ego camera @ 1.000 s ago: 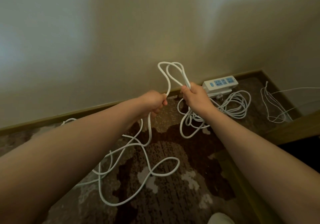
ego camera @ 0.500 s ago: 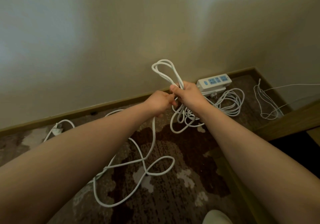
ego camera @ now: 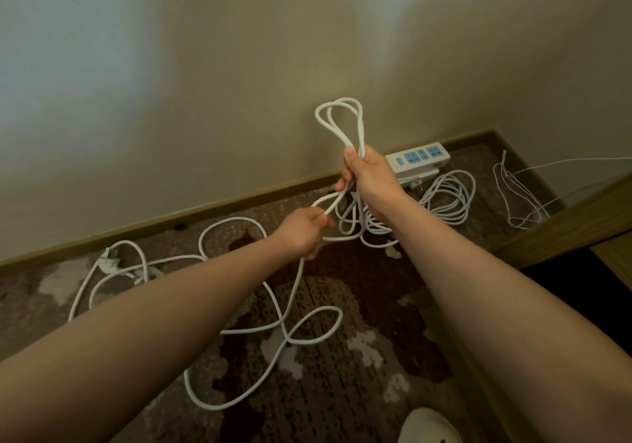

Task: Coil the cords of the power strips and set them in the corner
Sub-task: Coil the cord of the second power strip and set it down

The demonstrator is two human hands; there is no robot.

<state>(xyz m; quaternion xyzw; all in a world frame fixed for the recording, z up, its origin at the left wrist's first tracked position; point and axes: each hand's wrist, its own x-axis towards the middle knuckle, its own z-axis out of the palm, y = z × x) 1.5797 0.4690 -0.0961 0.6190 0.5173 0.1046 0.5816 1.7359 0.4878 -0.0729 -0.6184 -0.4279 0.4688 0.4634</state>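
Head view: my right hand (ego camera: 371,177) grips the gathered loops of white cord (ego camera: 342,124); my left hand (ego camera: 302,232), now lower, pinches fresh slack off the carpet (ego camera: 359,288), so another loop follows.

Two hands: the left (ego camera: 302,234) and the right (ego camera: 371,177). One power strip (ego camera: 418,161) by the far wall. One thick white cord (ego camera: 284,316), one coiled cord (ego camera: 448,199), one thin wire (ego camera: 513,196), one plug (ego camera: 109,264), one shoe (ego camera: 429,425).
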